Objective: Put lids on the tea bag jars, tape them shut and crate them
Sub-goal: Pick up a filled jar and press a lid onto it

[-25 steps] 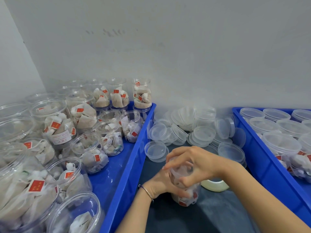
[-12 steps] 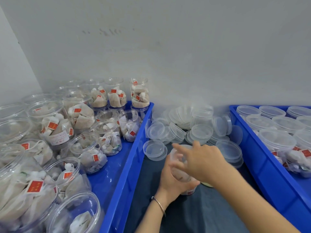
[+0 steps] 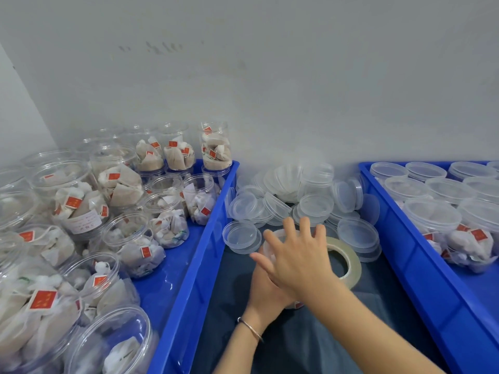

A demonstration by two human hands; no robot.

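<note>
Left hand (image 3: 266,288) grips a tea bag jar (image 3: 272,240), right hand (image 3: 297,259) fingers spread above it; lidded jars (image 3: 432,220) are crated, many open jars (image 3: 129,233) remain.

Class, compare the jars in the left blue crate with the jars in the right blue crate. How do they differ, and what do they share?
The jars in the left crate stand open, without lids; the jars in the right crate each carry a clear lid. The left crate's jars are partly stacked in two layers at the back; the right crate's jars show a single layer. Both groups are clear plastic and hold tea bags with red tags.
</note>
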